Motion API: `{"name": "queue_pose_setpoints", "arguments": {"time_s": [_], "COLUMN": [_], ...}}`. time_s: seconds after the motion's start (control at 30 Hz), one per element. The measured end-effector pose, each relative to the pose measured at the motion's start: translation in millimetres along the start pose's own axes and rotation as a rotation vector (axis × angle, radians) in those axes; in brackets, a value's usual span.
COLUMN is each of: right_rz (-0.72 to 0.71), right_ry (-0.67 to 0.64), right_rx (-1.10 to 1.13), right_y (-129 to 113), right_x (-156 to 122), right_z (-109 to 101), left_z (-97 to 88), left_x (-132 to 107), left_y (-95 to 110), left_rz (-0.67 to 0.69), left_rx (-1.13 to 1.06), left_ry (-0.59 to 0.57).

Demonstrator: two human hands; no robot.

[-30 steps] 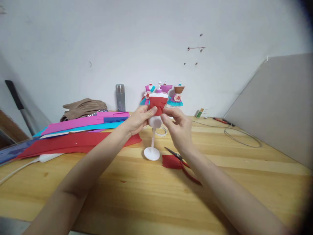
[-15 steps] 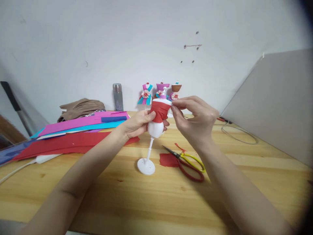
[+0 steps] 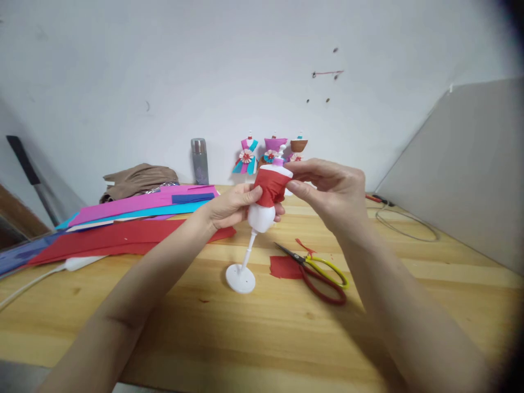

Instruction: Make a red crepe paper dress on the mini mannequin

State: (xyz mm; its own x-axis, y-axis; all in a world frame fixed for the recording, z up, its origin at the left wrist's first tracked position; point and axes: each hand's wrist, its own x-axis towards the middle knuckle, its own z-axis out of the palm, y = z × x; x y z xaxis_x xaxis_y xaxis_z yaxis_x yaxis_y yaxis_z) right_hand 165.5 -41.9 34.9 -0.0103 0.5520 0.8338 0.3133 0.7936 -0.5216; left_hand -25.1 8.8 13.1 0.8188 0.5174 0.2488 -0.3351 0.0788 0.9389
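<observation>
A small white dress-form mannequin [image 3: 262, 218] leans to the right, a band of red crepe paper [image 3: 272, 184] wrapped round its bust and a pink band at its neck. My left hand [image 3: 233, 206] is closed round its torso, thumb across the red paper in front, fingertips showing on the far side. At the upper right edge of the bust, my right hand [image 3: 333, 188] pinches the red paper with thumb and forefinger. Below lie scissors [image 3: 315, 273] with one yellow and one red handle, partly over a red paper piece [image 3: 282, 267].
Red paper strips [image 3: 123, 237], pink sheets [image 3: 135, 202] and other coloured sheets lie on the left. Behind are a brown cloth [image 3: 141, 179], a grey flask [image 3: 199, 164] and three dressed mannequins [image 3: 245, 158] by the wall. A cable [image 3: 405, 234] loops at right.
The mannequin has tilted further right, its base shifting slightly left. My right hand's thumb and forefinger have moved closer round the bust's edge. My left hand keeps its hold.
</observation>
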Motion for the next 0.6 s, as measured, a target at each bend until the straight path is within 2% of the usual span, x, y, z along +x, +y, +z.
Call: {"name": "queue_pose_setpoints", "arguments": {"time_s": [0.2, 0.6], "right_rz": [-0.066, -0.081], "right_ry": [0.041, -0.032], "right_rx": [-0.079, -0.104], "right_y": [-0.9, 2.0], "right_x": [0.2, 0.5], "right_z": [-1.7, -7.7], "left_z": [-3.9, -9.2], "left_x": [-0.1, -1.9], "left_y": [-2.7, -1.9], "left_rz": [-0.001, -0.051], "left_rx": [-0.022, 0.001], "left_ry": [0.015, -0.021]}}
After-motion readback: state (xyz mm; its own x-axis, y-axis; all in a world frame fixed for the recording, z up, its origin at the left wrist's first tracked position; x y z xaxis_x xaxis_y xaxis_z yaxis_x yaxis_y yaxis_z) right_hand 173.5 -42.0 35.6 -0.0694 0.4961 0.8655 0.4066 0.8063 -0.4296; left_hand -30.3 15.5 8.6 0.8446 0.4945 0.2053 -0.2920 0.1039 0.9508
